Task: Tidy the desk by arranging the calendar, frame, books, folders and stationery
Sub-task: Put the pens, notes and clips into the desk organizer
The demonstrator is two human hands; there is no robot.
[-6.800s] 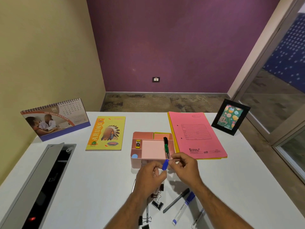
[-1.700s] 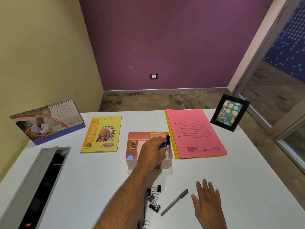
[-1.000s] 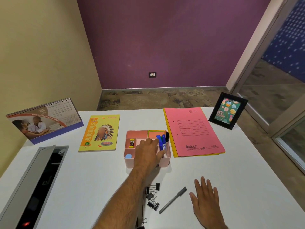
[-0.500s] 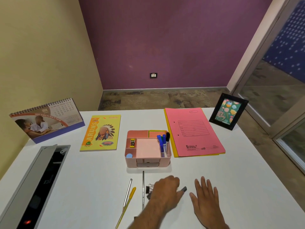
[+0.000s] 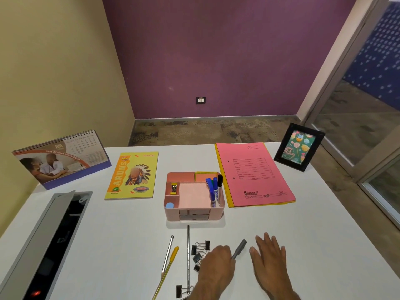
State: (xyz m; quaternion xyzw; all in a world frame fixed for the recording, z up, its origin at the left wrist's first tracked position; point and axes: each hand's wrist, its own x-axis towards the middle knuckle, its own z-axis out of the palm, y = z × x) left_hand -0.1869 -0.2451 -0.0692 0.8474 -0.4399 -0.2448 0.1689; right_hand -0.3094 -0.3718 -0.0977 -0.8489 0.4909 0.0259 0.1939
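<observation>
L grip (image 5: 216, 264) pinches grey pen (image 5: 239, 249) nr binder clips (image 5: 200, 252); R grip (image 5: 269, 259) spread flat on desk (image 5: 324, 234).

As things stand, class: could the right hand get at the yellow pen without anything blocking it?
Probably not directly. The right hand lies flat on the desk, and the left hand, gripping the grey pen, plus binder clips, sit between it and the yellow pen.

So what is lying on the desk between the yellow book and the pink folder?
In the head view, only the pink organizer sits between the book and the folder, holding markers and a notepad. It touches neither.
</observation>
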